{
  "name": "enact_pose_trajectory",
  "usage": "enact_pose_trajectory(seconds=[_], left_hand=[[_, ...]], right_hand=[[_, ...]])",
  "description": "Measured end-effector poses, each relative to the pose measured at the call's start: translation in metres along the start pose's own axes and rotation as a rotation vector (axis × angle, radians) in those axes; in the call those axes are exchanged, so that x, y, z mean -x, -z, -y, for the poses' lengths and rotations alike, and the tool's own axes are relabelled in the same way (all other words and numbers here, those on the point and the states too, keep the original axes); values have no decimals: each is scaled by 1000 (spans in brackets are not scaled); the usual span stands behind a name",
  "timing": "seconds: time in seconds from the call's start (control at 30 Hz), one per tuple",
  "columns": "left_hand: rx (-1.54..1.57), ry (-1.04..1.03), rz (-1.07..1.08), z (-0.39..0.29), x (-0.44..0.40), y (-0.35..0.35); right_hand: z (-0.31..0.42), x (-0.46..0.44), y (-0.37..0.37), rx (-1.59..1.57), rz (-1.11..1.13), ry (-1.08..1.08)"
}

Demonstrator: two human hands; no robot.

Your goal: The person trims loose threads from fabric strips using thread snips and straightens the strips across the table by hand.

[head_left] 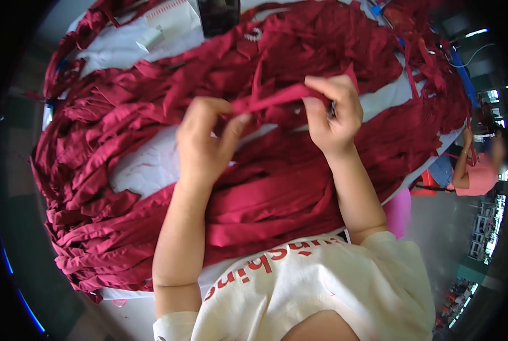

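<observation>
Head view: one red strip (276,98), run between my two hands, over the red cloth (265,207). Left hand (200,133) has its left part between thumb and index; right hand (339,116) has its right part the same way. Hands well apart, both clamped on the strip, right one a bit farther up the view. Left fingertips blurred, so exact grip there is hard to read. Can't tell where the strip's ends are.

Count: 2 hands, 1 strip held. Cloth is many overlapping lengths, too tangled to count. It lies in a wide loop on the pale surface (146,162), below, above and to both sides of my hands. Cloth behind the strip is the same colour, so the strip's edges partly blend in.

Past the far cloth: 1 black thing (220,17), 1 spiral pad (171,16), 1 small white box (149,40) just beside it. 1 bead ring (254,35) sits on the far cloth. Black thing runs out of frame at the top.

Right of the surface: 1 person (481,170) in a pink top, sitting well apart from my hands. 1 bright pink thing (398,213) by my right arm, partly hidden.
</observation>
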State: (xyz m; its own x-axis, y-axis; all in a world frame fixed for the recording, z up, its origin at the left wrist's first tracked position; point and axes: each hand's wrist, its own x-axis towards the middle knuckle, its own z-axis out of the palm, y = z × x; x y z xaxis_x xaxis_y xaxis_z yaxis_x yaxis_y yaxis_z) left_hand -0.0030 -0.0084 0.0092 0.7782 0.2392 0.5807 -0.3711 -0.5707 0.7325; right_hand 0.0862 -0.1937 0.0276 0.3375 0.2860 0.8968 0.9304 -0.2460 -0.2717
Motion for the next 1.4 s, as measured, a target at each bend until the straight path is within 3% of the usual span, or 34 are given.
enact_pose_trajectory(seconds=[0.07,0.13,0.17,0.2,0.3,0.37,0.4,0.43,0.47,0.57,0.6,0.63,0.67,0.7,0.73,0.83,0.9,0.97,1.1,1.17,1.2,1.23,1.27,1.3,1.33,1.4], left_hand=[[144,166,341,-5,-1,1],[149,-21,545,-11,-1,1],[99,0,662,-14,-2,3],[113,-70,624,-19,-5,3],[122,-204,526,-38,-14,4],[126,-249,418,-40,-25,15],[402,92,338,-45,-27,20],[624,347,212,-49,-36,33],[950,360,208,-59,-48,47],[507,286,540,-115,-78,85],[175,-128,395,-126,-82,79],[-151,-288,439,-139,-93,90],[-481,-447,474,-150,-105,102],[-554,-513,335,-152,-114,106],[-695,-451,258,-150,-126,116],[-1020,-358,29,-151,-165,163],[-949,-724,-287,-167,-194,192],[-999,-742,-407,-189,-212,225],[-1360,-45,-232,-238,-230,309],[-1563,98,-220,-227,-215,338],[-1689,57,-253,-202,-195,344],[-1759,97,-247,-176,-178,360],[-1745,136,-195,-147,-168,389],[-1705,183,-133,-115,-160,419],[-1629,238,-67,-85,-156,460],[-1377,357,63,-25,-149,532]], right_hand=[[7,-8,10,-44,9,-157],[8,-16,22,-144,-62,-191],[12,-21,32,-173,-94,-210],[11,-24,45,-206,-44,-196],[28,-31,78,-608,8,-416],[27,-27,106,-577,147,-538],[22,-28,119,-508,227,-534],[16,-38,127,-253,316,-258],[22,-46,136,-144,418,-325],[29,-67,150,126,450,-287],[19,-72,157,204,401,-236],[13,-80,169,190,347,-348],[-7,-86,178,74,246,-295],[-7,-100,185,-14,213,-263],[-3,-110,192,-7,193,-283],[-4,-136,202,398,3,-170],[-14,-163,217,737,-115,-47],[-36,-186,235,862,-145,-88],[-156,-203,293,773,4,-170],[-201,-179,312,574,182,-595],[-193,-158,306,542,183,-543],[-200,-137,308,432,157,-640],[-196,-120,303,348,43,-818],[-192,-112,311,428,187,-1012],[-187,-94,306,424,96,-958],[-181,-82,307,437,209,-1093]])
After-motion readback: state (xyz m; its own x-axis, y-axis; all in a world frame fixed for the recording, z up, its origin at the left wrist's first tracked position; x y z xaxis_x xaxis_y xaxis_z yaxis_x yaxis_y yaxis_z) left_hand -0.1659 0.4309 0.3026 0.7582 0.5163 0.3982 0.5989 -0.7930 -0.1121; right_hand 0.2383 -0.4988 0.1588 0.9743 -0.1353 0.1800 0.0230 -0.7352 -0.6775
